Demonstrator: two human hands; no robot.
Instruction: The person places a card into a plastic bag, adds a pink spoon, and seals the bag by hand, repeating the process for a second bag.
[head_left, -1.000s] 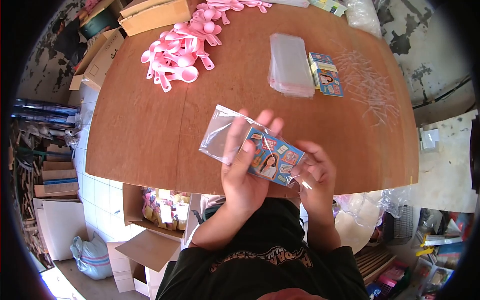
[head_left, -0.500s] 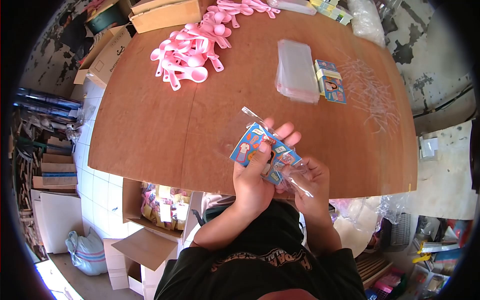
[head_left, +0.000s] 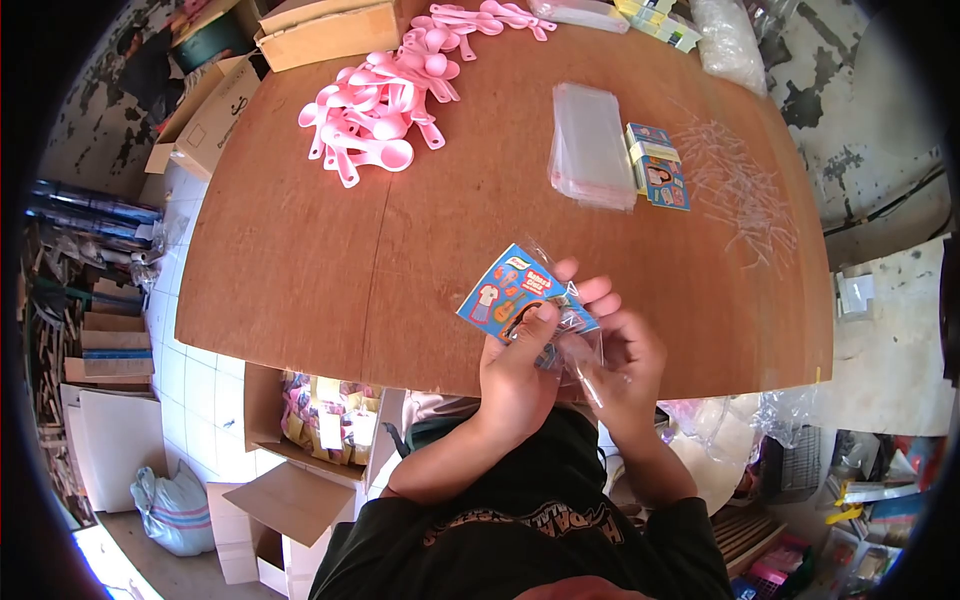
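Near the table's front edge, my left hand [head_left: 518, 385] is closed on a blue printed card [head_left: 503, 292], its thumb pressed on the face and its other fingertips showing behind. The card is tilted and carries small colourful pictures. Clear plastic film [head_left: 588, 372], looking like a bag, lies around the card's right part and bunches below it. My right hand [head_left: 636, 365] is closed on that film, close beside my left. To the far right of the hands lie a stack of clear plastic bags [head_left: 588, 145] and a banded stack of similar blue cards [head_left: 658, 170].
Pink plastic spoons [head_left: 385, 125] are heaped at the table's back left, beside a cardboard box [head_left: 325, 38]. Thin clear strips [head_left: 740, 190] lie scattered at right. Below the left front edge stands an open box of packets [head_left: 330, 415]. The wooden table [head_left: 280, 260] has a seam.
The clear film has slid off the card's left part towards my right hand, so more of the card's face shows bare. My left thumb has shifted right across the card.
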